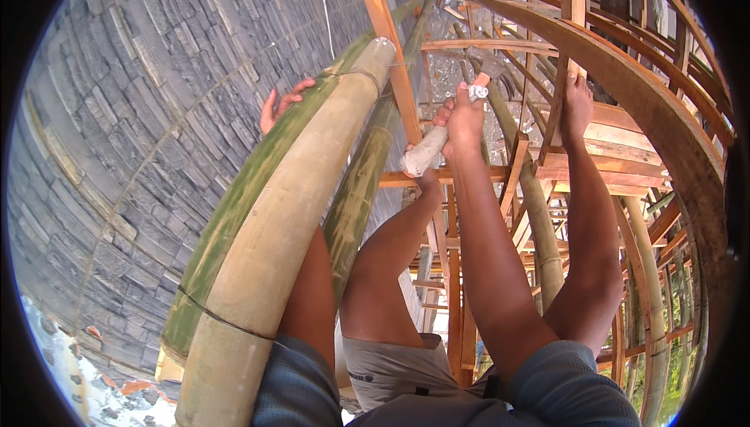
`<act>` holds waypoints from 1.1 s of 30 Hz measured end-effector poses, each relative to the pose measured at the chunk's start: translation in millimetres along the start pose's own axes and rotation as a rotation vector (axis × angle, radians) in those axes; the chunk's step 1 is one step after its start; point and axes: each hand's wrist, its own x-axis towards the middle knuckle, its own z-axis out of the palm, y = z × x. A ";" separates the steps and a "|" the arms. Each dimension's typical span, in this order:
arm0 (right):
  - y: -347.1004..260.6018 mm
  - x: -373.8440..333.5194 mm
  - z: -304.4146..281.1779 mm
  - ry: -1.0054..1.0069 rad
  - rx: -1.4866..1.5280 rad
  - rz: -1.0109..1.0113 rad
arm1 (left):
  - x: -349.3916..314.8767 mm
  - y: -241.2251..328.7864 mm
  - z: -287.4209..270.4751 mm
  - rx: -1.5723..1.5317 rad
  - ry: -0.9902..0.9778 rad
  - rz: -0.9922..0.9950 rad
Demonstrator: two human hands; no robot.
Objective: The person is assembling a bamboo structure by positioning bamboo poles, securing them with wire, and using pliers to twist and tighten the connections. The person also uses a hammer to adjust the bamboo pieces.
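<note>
Two bamboo poles run up side by side at my left, a pale one (273, 216) and a green one (242, 228), bound together with thin wire. My left hand (286, 103) is wrapped around the green pole from its far side; the poles hide its palm and much of the arm. My right hand (462, 118) is closed on a hammer (424, 153), whose handle is wrapped in whitish material. Its grey head tilts up and away beyond my fist. An upright timber (388, 44) crosses close to the pale pole's top end.
A grey stone-clad wall (133, 138) stands at the left. Another bamboo pole (363, 185) leans behind the pair. My bare right foot (578, 103) is against a timber post (573, 5). A curved-looking beam (625, 67) crosses the right; scaffold timbers and a deep drop lie below.
</note>
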 end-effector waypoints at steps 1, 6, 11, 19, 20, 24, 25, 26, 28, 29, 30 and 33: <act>-2.4 2.2 -1.3 0.071 0.041 -0.058 | 1.3 -2.1 -2.9 0.036 -0.008 0.042; 15.4 1.6 -7.4 -0.234 -0.416 0.070 | 18.1 -4.8 -1.5 0.193 -0.112 0.093; 17.8 2.6 -3.5 0.015 0.007 -0.049 | 15.5 -6.5 -21.7 0.259 -0.021 0.119; 5.2 7.1 -5.8 0.062 0.212 -0.110 | 5.1 13.4 26.1 0.135 0.142 -0.080; 10.8 8.5 -5.8 0.053 0.093 -0.114 | 7.4 17.6 29.8 0.244 0.151 -0.111; 17.0 -7.3 3.9 -0.134 -0.182 0.116 | 12.3 23.0 52.3 0.437 0.177 -0.256; 13.8 -10.9 9.1 -0.096 -0.082 0.109 | 11.2 27.8 65.3 0.435 0.189 -0.289; 14.7 -12.8 12.1 -0.061 0.016 0.105 | 10.8 32.3 74.5 0.449 0.208 -0.302; 25.3 -3.3 6.1 0.050 0.157 -0.028 | 7.3 37.7 92.2 0.475 0.250 -0.331; 26.6 -1.0 4.4 0.105 0.156 -0.068 | 8.2 35.2 101.4 0.429 0.267 -0.315; 27.9 1.3 2.7 0.159 0.154 -0.108 | 5.0 32.0 111.4 0.383 0.285 -0.298; 31.0 -12.1 -4.8 -0.096 -0.166 0.079 | 4.1 36.7 109.0 0.117 0.197 -0.419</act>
